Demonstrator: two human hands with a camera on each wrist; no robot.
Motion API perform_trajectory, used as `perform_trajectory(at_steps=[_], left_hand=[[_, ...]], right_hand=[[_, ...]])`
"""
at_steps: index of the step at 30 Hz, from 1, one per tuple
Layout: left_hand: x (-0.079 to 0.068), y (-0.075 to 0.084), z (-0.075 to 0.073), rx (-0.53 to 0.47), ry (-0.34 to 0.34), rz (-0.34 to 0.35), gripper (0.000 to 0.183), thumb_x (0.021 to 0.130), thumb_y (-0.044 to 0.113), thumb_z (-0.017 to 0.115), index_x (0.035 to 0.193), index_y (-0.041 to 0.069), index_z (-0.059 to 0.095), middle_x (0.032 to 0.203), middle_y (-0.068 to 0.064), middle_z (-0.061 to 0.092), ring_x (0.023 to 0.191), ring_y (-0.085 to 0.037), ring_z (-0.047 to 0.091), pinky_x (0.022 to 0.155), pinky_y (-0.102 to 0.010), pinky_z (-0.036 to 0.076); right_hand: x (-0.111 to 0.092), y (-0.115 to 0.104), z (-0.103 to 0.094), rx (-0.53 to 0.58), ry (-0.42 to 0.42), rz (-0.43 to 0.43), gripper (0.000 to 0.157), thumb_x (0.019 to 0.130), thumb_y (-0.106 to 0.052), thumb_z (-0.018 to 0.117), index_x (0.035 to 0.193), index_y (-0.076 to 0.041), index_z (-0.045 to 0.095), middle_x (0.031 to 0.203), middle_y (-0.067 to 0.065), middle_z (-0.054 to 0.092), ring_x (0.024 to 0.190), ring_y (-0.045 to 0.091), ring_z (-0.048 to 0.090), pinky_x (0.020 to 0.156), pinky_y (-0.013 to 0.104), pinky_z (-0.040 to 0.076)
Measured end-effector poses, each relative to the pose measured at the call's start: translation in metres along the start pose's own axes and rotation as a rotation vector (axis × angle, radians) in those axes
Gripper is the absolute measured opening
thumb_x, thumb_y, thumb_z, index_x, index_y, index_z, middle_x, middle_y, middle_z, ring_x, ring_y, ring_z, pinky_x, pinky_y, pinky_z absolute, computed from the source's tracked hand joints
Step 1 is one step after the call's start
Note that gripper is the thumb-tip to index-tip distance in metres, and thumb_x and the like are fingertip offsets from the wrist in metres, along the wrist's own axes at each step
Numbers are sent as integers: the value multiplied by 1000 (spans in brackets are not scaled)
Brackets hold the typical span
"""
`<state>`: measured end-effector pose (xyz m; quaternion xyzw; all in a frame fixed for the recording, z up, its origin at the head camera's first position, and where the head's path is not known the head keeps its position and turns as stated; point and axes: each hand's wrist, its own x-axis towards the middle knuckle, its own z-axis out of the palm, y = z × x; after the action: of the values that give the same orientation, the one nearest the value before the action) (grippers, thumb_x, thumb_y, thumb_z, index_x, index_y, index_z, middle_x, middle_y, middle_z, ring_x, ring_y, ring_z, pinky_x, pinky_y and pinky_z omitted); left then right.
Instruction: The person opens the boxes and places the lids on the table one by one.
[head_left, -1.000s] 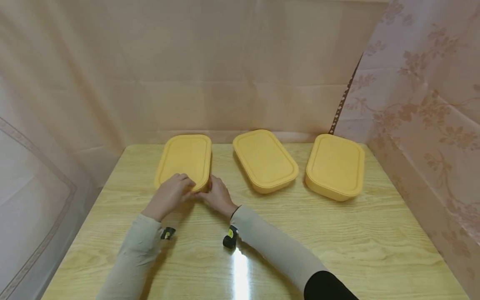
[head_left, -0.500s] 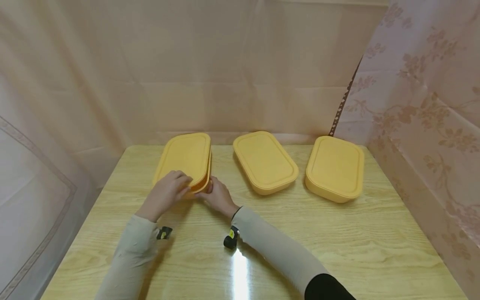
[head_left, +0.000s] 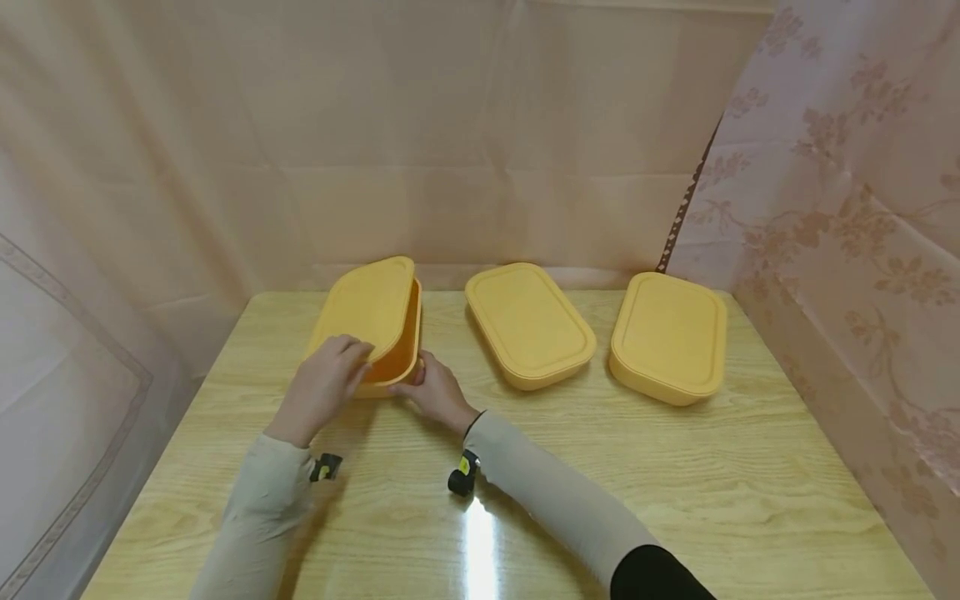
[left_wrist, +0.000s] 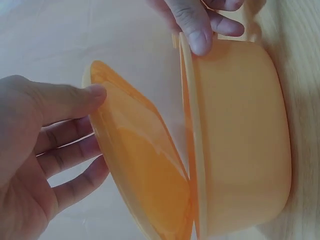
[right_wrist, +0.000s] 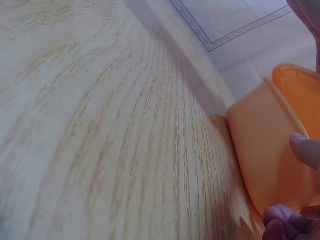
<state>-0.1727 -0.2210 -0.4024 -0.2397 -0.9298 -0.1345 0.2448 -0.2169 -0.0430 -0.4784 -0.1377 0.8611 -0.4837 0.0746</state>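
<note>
At the left of the table stands a yellow rectangular lidded container. Its lid is tilted up along the right and near side, with a gap over the orange interior. My left hand pinches the lid's near edge, thumb on the underside and fingers behind in the left wrist view. My right hand grips the near right corner of the container. Its thumb lies on the container's wall near the rim. Whatever the container holds is hidden.
Two similar yellow containers with lids on, a middle one and a right one, stand along the back of the wooden table. A beige curtain hangs behind, and a floral cloth at the right.
The lid has come off the near right rim and swung upward, its gap widening. My left hand has moved up and left with it. My right hand has stayed at the container's corner.
</note>
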Motion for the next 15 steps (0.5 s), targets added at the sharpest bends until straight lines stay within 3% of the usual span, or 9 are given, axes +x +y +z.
perform_trajectory(at_steps=[15], left_hand=[[-4, -8, -6, 11, 121, -51, 25, 84, 3, 71, 107, -4, 64, 99, -20, 66, 92, -37, 63, 76, -50, 55]], right_hand=[[1, -1, -3, -9, -25, -6, 68, 82, -34, 78, 136, -6, 49, 81, 3, 55, 68, 10, 47, 57, 18, 38]])
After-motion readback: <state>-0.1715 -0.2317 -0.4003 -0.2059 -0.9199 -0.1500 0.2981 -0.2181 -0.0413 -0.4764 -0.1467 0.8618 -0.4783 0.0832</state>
